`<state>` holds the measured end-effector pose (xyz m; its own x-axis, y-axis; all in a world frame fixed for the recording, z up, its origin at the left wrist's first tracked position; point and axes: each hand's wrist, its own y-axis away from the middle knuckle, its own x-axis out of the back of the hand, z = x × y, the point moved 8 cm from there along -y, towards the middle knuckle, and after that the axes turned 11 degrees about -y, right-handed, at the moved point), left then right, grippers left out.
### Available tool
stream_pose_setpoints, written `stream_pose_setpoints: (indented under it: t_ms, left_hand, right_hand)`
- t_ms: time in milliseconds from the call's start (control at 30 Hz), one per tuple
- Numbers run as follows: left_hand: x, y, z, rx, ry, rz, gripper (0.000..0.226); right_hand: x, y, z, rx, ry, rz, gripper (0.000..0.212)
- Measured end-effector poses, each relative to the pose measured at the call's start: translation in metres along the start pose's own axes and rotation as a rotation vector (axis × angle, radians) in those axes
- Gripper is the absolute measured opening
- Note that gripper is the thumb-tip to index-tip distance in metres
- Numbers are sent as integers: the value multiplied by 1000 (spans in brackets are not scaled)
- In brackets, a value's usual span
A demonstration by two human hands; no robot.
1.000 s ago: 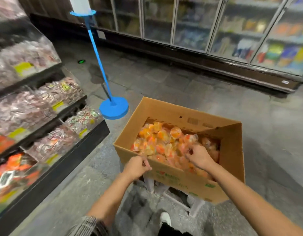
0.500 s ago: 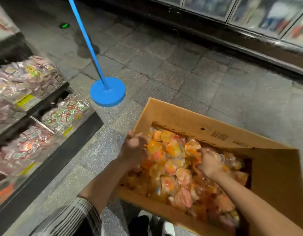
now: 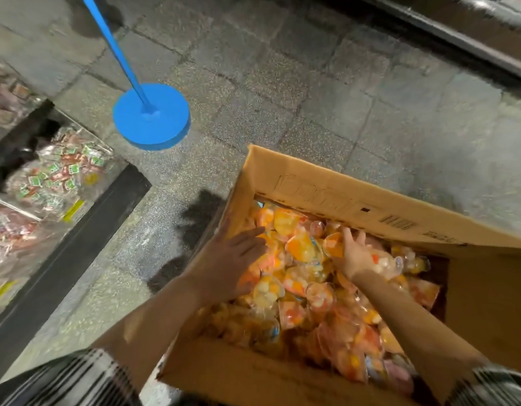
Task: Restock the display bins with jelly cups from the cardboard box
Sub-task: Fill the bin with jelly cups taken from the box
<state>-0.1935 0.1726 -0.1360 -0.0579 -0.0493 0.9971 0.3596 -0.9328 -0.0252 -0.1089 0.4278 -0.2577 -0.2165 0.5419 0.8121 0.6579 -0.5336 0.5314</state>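
Observation:
An open cardboard box [image 3: 335, 191] fills the lower right, heaped with orange, yellow and pink jelly cups [image 3: 300, 250]. My left hand [image 3: 232, 265] lies flat over the cups at the box's left side, fingers straight and pointing right. My right hand [image 3: 355, 253] reaches into the pile near the far wall with fingers spread among the cups; whether they hold one is hidden. Display bins [image 3: 60, 171] with wrapped sweets stand on the left.
A blue pole stand with a round base [image 3: 152, 117] stands on the grey tiled floor beyond the box. The black shelf base [image 3: 74, 244] runs along the left. A dark cooler plinth [image 3: 473, 39] crosses the top right.
My view has dropped closer over the box. My left hand moved from the box's near edge over the cups and flattened out. My right hand pushed further into the pile.

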Motion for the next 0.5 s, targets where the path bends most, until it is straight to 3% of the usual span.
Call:
stream_pose_setpoints:
  t_ms: [100, 233, 333, 433, 500]
  left_hand:
    - [0, 0, 4, -50, -24, -105, 68]
    - [-7, 2, 4, 17, 46, -328, 76]
    - [-3, 3, 0, 62, 98, -289, 90]
    - [2, 4, -2, 89, 189, -215, 106]
    - [0, 4, -2, 89, 204, -217, 110]
  right_hand:
    - [13, 2, -11, 89, -39, 35, 66]
    - [32, 29, -21, 173, -180, 98, 65]
    - [48, 66, -31, 78, -547, 124, 57]
    - [34, 106, -53, -75, -1207, -165, 51]
    - [26, 135, -80, -100, -1488, -383, 51]
